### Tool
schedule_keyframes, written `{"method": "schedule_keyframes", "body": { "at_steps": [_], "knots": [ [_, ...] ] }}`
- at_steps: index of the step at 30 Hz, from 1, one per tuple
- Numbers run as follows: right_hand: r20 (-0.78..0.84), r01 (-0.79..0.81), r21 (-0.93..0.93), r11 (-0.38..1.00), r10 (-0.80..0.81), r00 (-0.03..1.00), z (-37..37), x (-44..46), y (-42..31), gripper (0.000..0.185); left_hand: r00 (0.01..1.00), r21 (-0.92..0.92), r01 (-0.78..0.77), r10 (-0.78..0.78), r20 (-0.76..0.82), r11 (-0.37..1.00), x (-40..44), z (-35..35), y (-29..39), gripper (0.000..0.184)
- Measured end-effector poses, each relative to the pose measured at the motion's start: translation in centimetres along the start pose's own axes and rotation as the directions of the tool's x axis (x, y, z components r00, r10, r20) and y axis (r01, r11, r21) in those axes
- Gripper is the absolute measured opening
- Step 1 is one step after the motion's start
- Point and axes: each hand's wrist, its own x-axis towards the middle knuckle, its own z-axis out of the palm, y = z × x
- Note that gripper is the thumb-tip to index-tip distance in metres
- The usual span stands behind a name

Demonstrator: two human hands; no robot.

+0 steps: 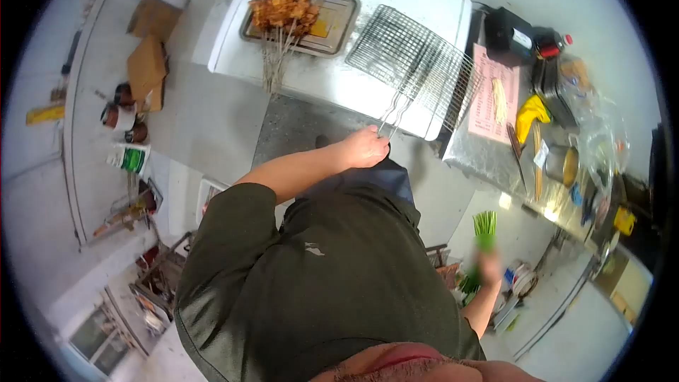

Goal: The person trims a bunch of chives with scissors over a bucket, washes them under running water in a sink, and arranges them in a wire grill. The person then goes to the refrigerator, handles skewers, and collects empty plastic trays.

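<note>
My left hand [364, 147] is closed round the handle ends of a wire grill basket [396, 46]. The basket's mesh lies over the right part of the white tabletop [318, 74], with more mesh reaching past the table's right edge. Low on the right, my right hand [489, 269], blurred, is wrapped round a bunch of green stalks [485, 223]; their cut ends point up in the view. A metal tray [344, 25] at the table's back left holds reddish-brown skewered food [284, 11], its sticks hanging over the tray's front edge.
On the right counter [472, 153] are a pink printed sheet [484, 117], a black container [508, 35], a yellow cloth [530, 117], a metal pot [561, 165] and plastic bags. Cardboard boxes [146, 71] and jars [119, 117] stand at the left.
</note>
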Motion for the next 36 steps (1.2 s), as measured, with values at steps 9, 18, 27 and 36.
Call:
{"method": "schedule_keyframes", "body": {
  "at_steps": [9, 18, 27, 36],
  "knots": [
    [-0.094, -0.114, -0.206, 0.972, 0.096, 0.991, 4.2, 0.5, -7.7, 0.038, 0.972, -0.044, -0.209, 0.203, -0.114, 0.977, 6.8, -13.7, -1.1, 0.012],
    [0.082, 0.465, -0.481, 0.744, -0.489, 0.868, 10.1, 19.7, -26.7, 0.037, 0.97, -0.481, 0.033, -0.144, -0.197, 0.876, 19.7, -27.1, -8.5, 0.028],
    [0.267, 0.622, -0.729, 0.287, -0.717, 0.643, 19.5, 30.4, -35.8, 0.083, 0.846, -0.079, -0.386, 0.318, -0.428, 0.919, 23.3, -25.7, -14.1, 0.014],
    [0.162, 0.69, -0.678, 0.252, -0.865, 0.475, 19.9, 31.3, -35.4, 0.075, 0.858, -0.217, -0.295, 0.158, -0.489, 0.93, 21.8, -28.3, -11.8, 0.015]
  ]
}}
